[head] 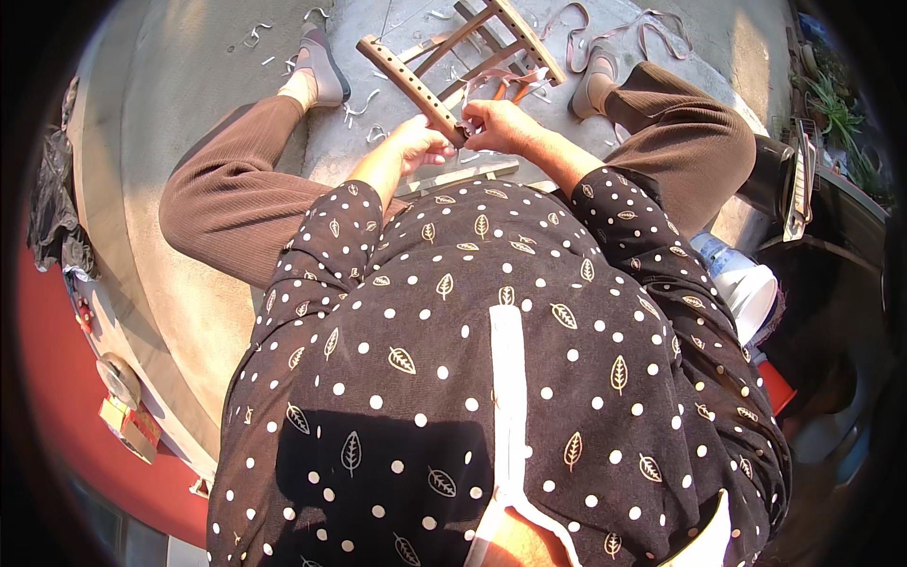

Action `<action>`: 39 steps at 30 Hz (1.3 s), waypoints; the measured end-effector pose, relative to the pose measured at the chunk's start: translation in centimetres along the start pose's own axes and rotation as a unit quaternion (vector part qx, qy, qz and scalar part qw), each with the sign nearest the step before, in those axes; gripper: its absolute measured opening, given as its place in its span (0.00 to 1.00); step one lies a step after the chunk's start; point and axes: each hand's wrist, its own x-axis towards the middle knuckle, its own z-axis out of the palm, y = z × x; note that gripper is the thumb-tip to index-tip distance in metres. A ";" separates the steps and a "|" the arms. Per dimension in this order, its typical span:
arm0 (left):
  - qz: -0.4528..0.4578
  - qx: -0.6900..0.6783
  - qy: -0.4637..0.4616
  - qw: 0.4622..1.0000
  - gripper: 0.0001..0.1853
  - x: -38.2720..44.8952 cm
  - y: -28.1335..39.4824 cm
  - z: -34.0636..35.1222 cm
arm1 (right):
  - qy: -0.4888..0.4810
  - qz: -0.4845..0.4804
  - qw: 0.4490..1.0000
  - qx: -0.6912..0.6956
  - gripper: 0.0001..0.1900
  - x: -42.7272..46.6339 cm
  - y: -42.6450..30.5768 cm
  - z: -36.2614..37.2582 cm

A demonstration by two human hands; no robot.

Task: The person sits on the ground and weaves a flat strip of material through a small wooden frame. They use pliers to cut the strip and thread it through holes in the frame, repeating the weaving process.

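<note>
A wooden folding-stool frame [453, 60] rests on the ground before me, with a row of small holes along its rail [407, 83]. My left hand [419, 145] is at the near end of that rail, its fingers curled beside and partly behind the wood. On the other side, my right hand [502, 127] pinches a small piece of pinkish strap [468, 129] against the rail end. More pink strap [496, 74] loops over the frame above my right hand. Orange handles [511, 92] of a hand tool show beneath it; its working end is hidden.
White strap scraps [363, 105] litter the concrete between my feet. A long strap [666, 28] lies loosely curled beyond my right foot. A wooden slat [468, 176] is close to my body. To the right are a white bucket [751, 294] and potted plants [832, 106].
</note>
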 end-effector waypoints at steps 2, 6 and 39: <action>0.005 -0.039 -0.030 0.999 0.21 0.5 -0.6 0.0 | 0.012 0.003 1.000 0.000 0.17 -0.1 0.4 0.2; 0.004 0.171 -0.026 0.985 0.12 0.8 -0.5 -1.4 | 0.015 0.017 1.000 -0.021 0.21 -0.1 0.1 0.2; -0.006 0.271 -0.012 0.962 0.14 0.0 0.9 -1.6 | 0.130 0.296 0.945 -0.054 0.25 4.0 7.4 -8.4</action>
